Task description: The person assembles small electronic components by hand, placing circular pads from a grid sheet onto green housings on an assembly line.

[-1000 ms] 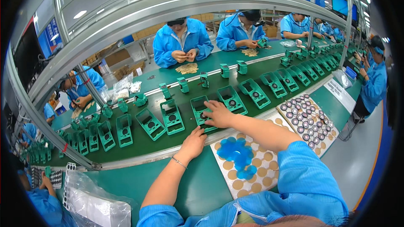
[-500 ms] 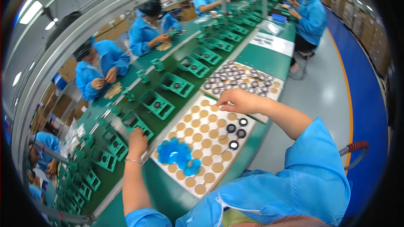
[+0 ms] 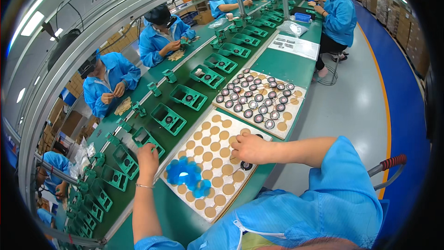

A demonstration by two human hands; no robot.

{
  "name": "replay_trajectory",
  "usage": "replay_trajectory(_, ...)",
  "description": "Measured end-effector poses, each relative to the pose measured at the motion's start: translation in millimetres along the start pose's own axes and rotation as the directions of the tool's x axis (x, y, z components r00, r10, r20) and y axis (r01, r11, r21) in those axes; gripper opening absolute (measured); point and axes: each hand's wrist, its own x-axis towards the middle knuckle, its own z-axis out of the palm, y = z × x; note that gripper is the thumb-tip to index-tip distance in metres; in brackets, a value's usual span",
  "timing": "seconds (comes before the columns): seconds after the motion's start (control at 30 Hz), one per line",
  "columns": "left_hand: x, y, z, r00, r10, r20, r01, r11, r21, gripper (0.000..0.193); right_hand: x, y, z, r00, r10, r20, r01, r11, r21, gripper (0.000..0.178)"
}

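My left hand (image 3: 148, 161) is at the near edge of a green plastic housing (image 3: 157, 150) on the conveyor, its fingers curled at the rim. My right hand (image 3: 250, 149) is over the right side of a white tray (image 3: 196, 206) with round tan recesses. Its fingers bend down, and what they may hold is hidden. A small round black speaker-like part (image 3: 246, 165) shows just below that hand, and another lies beyond it, partly covered. Translucent blue discs (image 3: 181, 169) lie overlapping on the tray's left part.
Beyond the tray, a second white tray (image 3: 294, 115) carries many black-rimmed round parts (image 3: 253, 104). More green housings (image 3: 188, 96) line the conveyor (image 3: 138, 127). Co-workers in blue (image 3: 111, 81) sit across it; another person (image 3: 339, 16) sits at the far right. A metal frame (image 3: 64, 55) arches overhead.
My right hand has come nearer, from the tray's far edge to the black round parts, covering some of them. My left hand stays at the green housing. The view has shifted slightly.
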Motion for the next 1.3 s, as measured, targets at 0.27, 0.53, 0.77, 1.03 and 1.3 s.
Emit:
replay_trajectory(0.27, -42.0, 135.6, -38.1, 0.980, 0.160, 0.117, -0.095, 0.898, -0.429, 0.011, -7.4, -2.8, 2.7, 0.999, 0.011, -0.031, -0.012, 0.999, -0.030, 0.015)
replay_trajectory(0.53, -56.8, 158.1, -23.1, 0.941, 0.090, 0.325, 0.114, 0.821, -0.559, 0.012, -3.3, 5.8, 6.7, 0.998, -0.040, -0.058, 0.039, 0.999, -0.025, 0.013)
replay_trajectory(0.77, -48.3, 194.0, -14.6, 0.715, 0.105, 0.691, 0.683, 0.108, -0.723, 0.028, -6.2, -2.8, 2.4, 0.824, 0.507, -0.254, -0.016, 0.469, 0.883, 0.007)
replay_trajectory(1.03, -49.2, 190.0, -21.6, 0.702, 0.060, 0.710, 0.712, -0.055, -0.700, 0.022, 7.3, -30.5, -17.3, 0.774, 0.125, -0.621, 0.119, 0.934, 0.336, 0.020)
replay_trajectory(1.3, -55.3, 179.1, -22.8, 0.734, -0.030, 0.679, 0.677, -0.040, -0.734, 0.014, 16.2, -39.1, -17.3, 0.723, 0.078, -0.687, 0.159, 0.948, 0.275, 0.021)
